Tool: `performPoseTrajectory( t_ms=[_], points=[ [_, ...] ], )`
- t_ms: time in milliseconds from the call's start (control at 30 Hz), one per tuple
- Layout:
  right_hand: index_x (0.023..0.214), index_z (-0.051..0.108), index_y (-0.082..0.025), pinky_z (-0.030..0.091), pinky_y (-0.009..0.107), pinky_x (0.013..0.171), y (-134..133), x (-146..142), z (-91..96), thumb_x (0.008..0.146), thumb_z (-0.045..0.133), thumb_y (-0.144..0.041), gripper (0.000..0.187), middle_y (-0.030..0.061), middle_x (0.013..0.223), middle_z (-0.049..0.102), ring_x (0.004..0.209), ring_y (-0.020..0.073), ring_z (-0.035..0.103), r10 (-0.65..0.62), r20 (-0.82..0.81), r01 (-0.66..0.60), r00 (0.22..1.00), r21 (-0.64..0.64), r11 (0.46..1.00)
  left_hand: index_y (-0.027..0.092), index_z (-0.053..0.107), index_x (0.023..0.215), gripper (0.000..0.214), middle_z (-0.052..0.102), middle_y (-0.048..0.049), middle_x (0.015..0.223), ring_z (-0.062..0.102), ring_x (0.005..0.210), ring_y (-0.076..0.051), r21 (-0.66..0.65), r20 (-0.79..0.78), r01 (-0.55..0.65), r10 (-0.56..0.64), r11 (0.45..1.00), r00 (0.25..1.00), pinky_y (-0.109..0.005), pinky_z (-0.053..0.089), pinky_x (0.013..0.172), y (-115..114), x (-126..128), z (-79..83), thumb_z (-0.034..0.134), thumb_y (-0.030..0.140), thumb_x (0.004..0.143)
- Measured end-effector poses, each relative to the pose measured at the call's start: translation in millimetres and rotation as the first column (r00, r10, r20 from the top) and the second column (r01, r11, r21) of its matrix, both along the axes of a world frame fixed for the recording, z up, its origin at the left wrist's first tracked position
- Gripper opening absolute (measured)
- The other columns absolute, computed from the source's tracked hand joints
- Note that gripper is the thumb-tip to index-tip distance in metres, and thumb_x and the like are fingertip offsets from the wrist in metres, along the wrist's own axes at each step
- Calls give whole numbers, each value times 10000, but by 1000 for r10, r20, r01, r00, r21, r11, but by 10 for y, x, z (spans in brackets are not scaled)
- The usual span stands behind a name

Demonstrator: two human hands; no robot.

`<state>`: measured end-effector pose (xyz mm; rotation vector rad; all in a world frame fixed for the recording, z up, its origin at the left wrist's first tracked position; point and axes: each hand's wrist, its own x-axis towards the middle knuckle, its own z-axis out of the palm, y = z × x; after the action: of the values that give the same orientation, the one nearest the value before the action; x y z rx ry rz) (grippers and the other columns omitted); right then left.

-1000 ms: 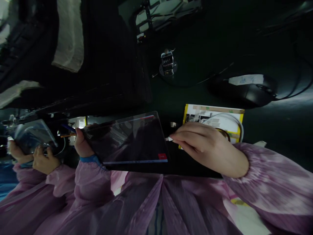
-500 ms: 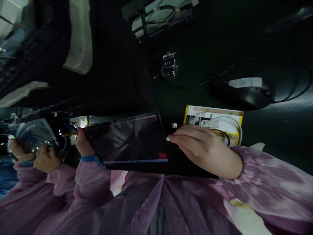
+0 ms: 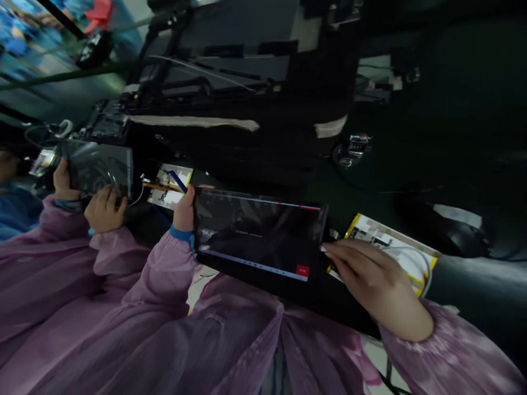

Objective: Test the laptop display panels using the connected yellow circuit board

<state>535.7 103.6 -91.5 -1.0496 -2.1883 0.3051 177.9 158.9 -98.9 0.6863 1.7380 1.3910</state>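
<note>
A dark tablet-like panel (image 3: 257, 233) with a red tag at its lower right corner is held tilted in front of me. My left hand (image 3: 184, 211) grips its left edge with the fingers closed round it. At the panel's right edge my right hand (image 3: 370, 280) pinches a small white connector (image 3: 323, 248) with the fingers pressed together. Under my right hand lies a yellow-edged card (image 3: 389, 241) with a loop of white cable on it.
To my left a co-worker's hands (image 3: 102, 208) in pink sleeves hold another panel (image 3: 99, 167). A metal tally counter (image 3: 354, 148) and a dark mouse-like object (image 3: 453, 227) sit on the dark bench. Black fixtures and cables stand behind.
The view has swung left and tilted, so the bench's back and the co-worker show more. My hands keep their hold on the panel and connector.
</note>
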Motion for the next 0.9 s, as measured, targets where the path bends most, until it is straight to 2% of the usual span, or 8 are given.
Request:
performPoseTrajectory(
  t_ms=[200,333,533,733,900],
  points=[
    [980,594,-172,565,331,718,41,-74,7,866,587,-110,130,60,835,652,741,187,646,21,41,-23,999,45,999,104,696,943,335,722,-67,823,703,920,-235,-41,195,44,-35,998,980,-295,594,771,0,13,-73,545,399,899],
    [990,564,-159,548,347,722,47,-78,-11,886,560,-121,111,69,839,643,756,201,638,51,106,-55,993,36,998,108,698,971,337,724,-71,847,696,948,-247,-67,284,47,-26,997,958,-305,595,779,0,76,-30,506,380,918],
    [966,571,-171,518,345,646,72,-68,-30,909,520,-154,78,66,801,626,713,206,606,88,141,-94,986,31,995,98,678,1063,361,722,-75,833,693,959,-243,-117,402,84,-30,990,915,-303,591,781,-7,92,26,441,345,946],
    [930,579,-194,488,316,592,116,-55,11,910,524,-170,63,37,727,578,639,180,557,99,110,-101,989,17,995,88,681,975,327,724,-83,831,683,992,-262,-126,377,-6,53,992,925,-333,592,798,4,83,18,441,308,955],
    [990,570,-191,520,291,626,110,-19,57,929,473,-136,127,59,819,585,721,170,600,83,16,-80,996,-151,985,88,670,873,299,729,-86,830,682,979,-277,-125,270,-44,76,991,960,-364,587,829,32,123,81,471,299,948]
  ],
)
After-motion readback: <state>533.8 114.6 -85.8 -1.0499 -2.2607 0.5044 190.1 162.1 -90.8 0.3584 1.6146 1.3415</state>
